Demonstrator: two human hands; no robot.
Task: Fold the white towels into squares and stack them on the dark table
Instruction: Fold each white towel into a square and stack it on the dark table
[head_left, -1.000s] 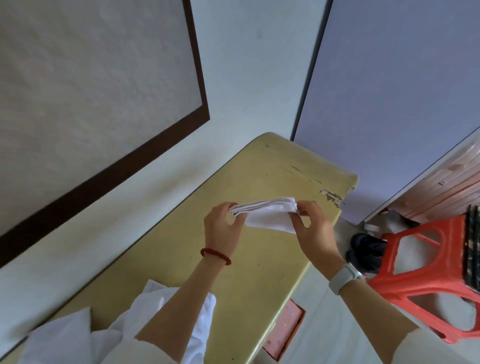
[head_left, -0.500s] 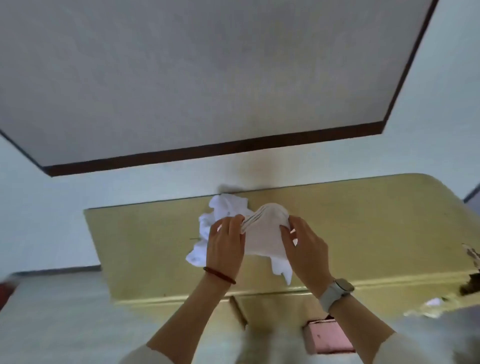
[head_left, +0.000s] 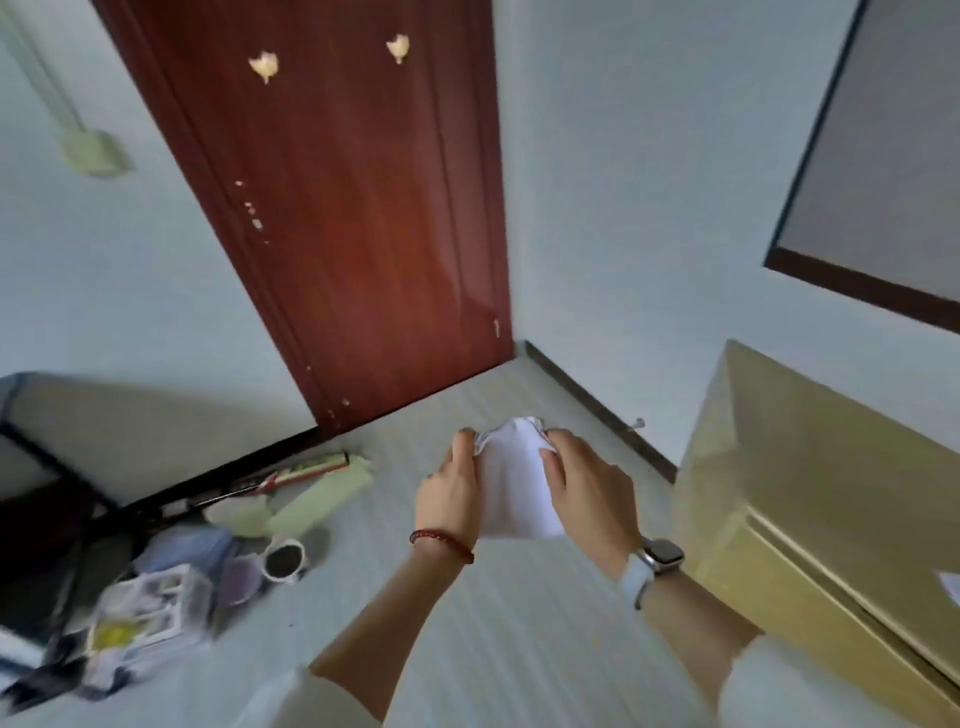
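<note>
Two hands hold one folded white towel (head_left: 514, 483) in the air above the pale floor (head_left: 519, 623), in front of the red-brown door (head_left: 358, 208). Left hand (head_left: 451, 493) grips the towel's left edge, fingers curled round it, thumb side toward the camera. Right hand (head_left: 587, 488) grips the right edge, fingers wrapped over the top corner. Towel is bunched at its far end between the fingertips, flatter and squarish at the near end. It touches nothing but the hands.

Red bead bracelet (head_left: 441, 543) on the left wrist, watch (head_left: 655, 558) with a white strap on the right wrist. White sleeves at the bottom of the view.

Yellow table (head_left: 831, 467) stands right of the door, against the wall, just beside the right forearm. Dark-framed panel (head_left: 878, 171) on the wall above it.

Left of the door, on the floor: a cup (head_left: 283, 561) with dark contents, a pale green flat piece (head_left: 322, 499), a clear plastic box (head_left: 150, 608) and other blurred clutter, next to a dark frame (head_left: 62, 499). Too blurred to tell more. Dark table for stacking cannot be identified for sure.
</note>
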